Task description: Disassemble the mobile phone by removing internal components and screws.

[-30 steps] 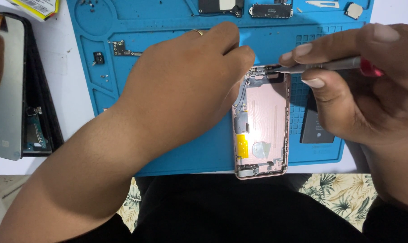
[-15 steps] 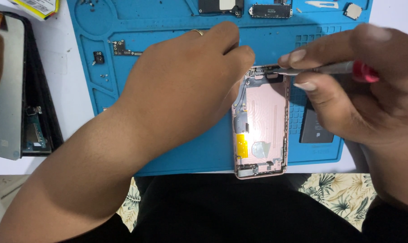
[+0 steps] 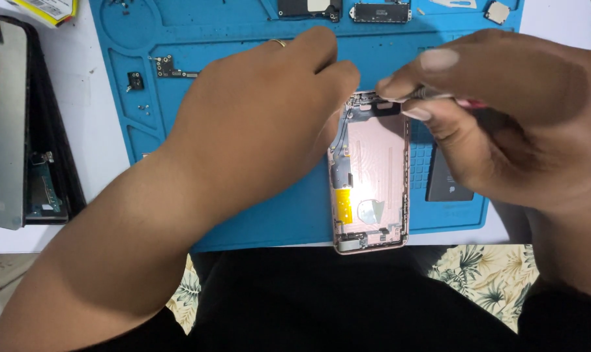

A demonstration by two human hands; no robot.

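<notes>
A blue work mat (image 3: 243,215) covers the white table (image 3: 106,143). The left hand (image 3: 263,124), fingers curled together, steadies the opened pink phone shell (image 3: 374,176) at its nine o'clock. At one o'clock, the right hand (image 3: 504,117) pinches a thin metal tool (image 3: 432,95) at the shell's top edge.

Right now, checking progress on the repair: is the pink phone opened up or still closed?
Opened up. The phone housing lies face-open on the blue mat, screen off, bare inner shell and yellow tape showing. Left hand steadies it; right hand holds a tool.
</notes>
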